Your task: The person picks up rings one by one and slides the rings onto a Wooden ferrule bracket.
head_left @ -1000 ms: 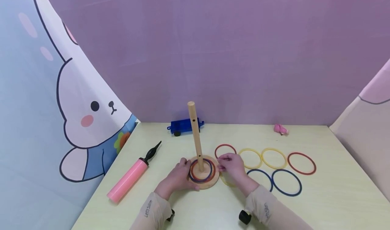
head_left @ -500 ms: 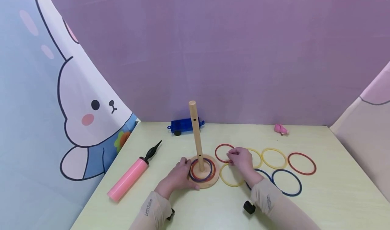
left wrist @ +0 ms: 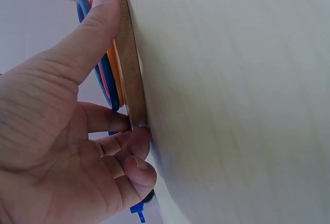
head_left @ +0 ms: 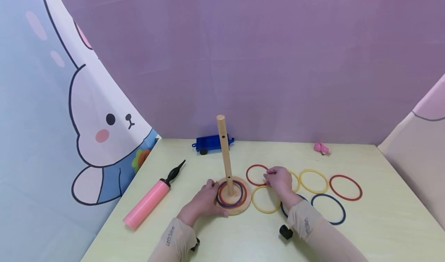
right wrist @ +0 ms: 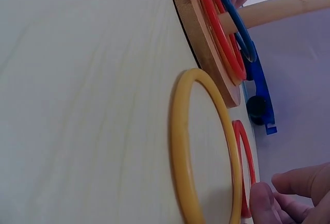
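My left hand (head_left: 203, 201) grips the rim of the round wooden base (head_left: 246, 205) of a ring-toss stand, thumb on the near side and fingers on the far side. From the base rises a wooden peg (head_left: 225, 154), leaning slightly in view. Around it lie stacked rings: a blue ring (right wrist: 240, 25) on top, a red ring (right wrist: 227, 53) and an orange-yellow one below. My right hand (head_left: 281, 181) is at the right edge of a loose red ring (head_left: 247, 175) flat on the table. In the right wrist view its thumb and forefinger are slightly apart beside that ring.
A yellow ring (head_left: 253, 203) lies right of the base. Farther right are yellow rings, blue rings and another red ring (head_left: 359, 194). A pink hand pump (head_left: 147, 204) lies at left. Behind the peg stands a blue toy trailer (head_left: 208, 143); a small pink toy (head_left: 321, 148) sits far right.
My right hand has moved right from the edge of the wooden base to the loose red ring's right side. My left hand stays on the base.
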The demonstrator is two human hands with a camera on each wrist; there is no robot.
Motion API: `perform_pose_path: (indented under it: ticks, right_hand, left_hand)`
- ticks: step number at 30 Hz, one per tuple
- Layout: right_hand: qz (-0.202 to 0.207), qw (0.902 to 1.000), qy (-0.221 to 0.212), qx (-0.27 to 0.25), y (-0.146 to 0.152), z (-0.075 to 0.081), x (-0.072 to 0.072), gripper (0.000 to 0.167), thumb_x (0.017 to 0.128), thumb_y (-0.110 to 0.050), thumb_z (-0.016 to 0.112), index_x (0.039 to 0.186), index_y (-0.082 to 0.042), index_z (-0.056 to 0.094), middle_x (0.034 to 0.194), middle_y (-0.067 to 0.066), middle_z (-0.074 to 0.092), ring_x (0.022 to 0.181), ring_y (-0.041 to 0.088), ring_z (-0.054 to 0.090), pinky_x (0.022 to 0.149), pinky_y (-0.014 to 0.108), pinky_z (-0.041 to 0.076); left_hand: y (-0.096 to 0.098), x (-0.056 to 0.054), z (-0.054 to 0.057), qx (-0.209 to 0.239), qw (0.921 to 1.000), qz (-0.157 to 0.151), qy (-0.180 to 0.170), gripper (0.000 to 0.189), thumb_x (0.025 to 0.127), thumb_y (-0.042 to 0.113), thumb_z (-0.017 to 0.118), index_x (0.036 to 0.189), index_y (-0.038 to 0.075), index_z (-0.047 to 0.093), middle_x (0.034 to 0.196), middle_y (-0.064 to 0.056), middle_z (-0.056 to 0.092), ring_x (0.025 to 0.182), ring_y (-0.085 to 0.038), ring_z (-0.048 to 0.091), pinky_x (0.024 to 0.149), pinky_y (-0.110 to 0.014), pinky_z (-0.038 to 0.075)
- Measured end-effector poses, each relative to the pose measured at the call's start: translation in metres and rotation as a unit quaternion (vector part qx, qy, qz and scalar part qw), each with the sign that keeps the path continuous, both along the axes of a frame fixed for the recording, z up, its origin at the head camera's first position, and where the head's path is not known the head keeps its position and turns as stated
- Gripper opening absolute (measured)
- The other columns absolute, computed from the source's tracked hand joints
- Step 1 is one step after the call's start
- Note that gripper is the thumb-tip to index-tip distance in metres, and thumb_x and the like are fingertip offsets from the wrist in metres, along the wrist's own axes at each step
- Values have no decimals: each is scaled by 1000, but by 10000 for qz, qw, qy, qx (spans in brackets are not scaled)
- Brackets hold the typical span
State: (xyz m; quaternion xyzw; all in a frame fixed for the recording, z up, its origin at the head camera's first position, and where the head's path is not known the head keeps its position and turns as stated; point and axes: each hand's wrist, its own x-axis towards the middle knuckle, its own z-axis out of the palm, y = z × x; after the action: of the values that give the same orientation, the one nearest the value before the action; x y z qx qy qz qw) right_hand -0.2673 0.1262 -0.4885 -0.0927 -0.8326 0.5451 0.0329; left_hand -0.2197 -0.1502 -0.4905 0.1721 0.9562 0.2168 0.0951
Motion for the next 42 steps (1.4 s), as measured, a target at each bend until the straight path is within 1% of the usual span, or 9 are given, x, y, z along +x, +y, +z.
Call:
perform_pose_path:
  ticks: [7,19,21,27,35,36,38,40,42]
  right_hand:
    - [53,9992,47,391,0,-1,-2,17,86,-3,71,99,7,68,79,12,70,62,23,68,54,26,54]
    - [28,9977,166,662,4,-5,-7,18,85,-1,70,100,7,67,88,16,69,63,20,68,52,25,54]
    - [13,9963,246,829,4,-5,-7,19,84,-2,70,100,7,67,88,16,70,63,20,68,55,26,54]
    - [-86,9888,456,1422,5,-5,-9,21,84,-5,71,101,6,68,89,14,70,73,23,67,74,38,53]
    - [-68,9811,682,1809,8,-10,-12,23,82,-5,70,101,7,66,82,12,65,78,29,64,78,44,49]
    - [-54,9800,711,1859,8,-10,-12,23,81,-5,70,101,7,66,81,11,65,79,30,63,79,45,49]
    - [-6,9779,716,1967,8,-10,-12,17,80,-5,70,92,6,66,76,10,63,77,30,61,77,45,48]
    - [69,9762,677,2060,7,-9,-12,10,79,-4,70,82,4,65,70,9,61,73,30,60,72,43,47]
    - [148,9742,655,2156,7,-8,-12,8,78,-3,69,75,1,63,67,7,61,69,28,59,68,42,47]
  left_hand:
    - [0,1,0,-37,10000,57,-18,116,63,56,86,148,-4,33,130,-14,41,116,-28,47,99,-46,44]
    - [1,3,3,-47,10000,65,-17,116,63,55,86,148,-5,33,131,-15,41,117,-28,47,99,-46,44]
    - [1,4,3,-21,10000,69,-21,116,63,55,86,148,-5,33,131,-15,41,117,-28,47,99,-47,44]
    - [1,3,4,-27,9999,91,-73,116,63,55,86,148,-4,33,132,-15,40,118,-29,46,99,-47,44]
    - [1,3,3,-68,9999,79,-47,116,63,56,85,148,-4,33,132,-15,40,117,-28,46,99,-46,45]
    - [1,3,3,-76,9999,77,-46,116,63,56,85,148,-4,33,132,-15,40,117,-28,46,98,-46,45]
    - [1,3,3,-66,9999,74,-43,116,63,55,86,148,-4,34,131,-15,41,117,-28,47,98,-47,45]
    - [1,3,3,-52,9999,80,-49,115,63,55,86,148,-4,34,131,-15,41,117,-28,46,98,-47,45]
    - [1,4,4,-48,9999,91,-63,115,64,54,86,148,-4,33,131,-14,40,117,-27,46,99,-46,44]
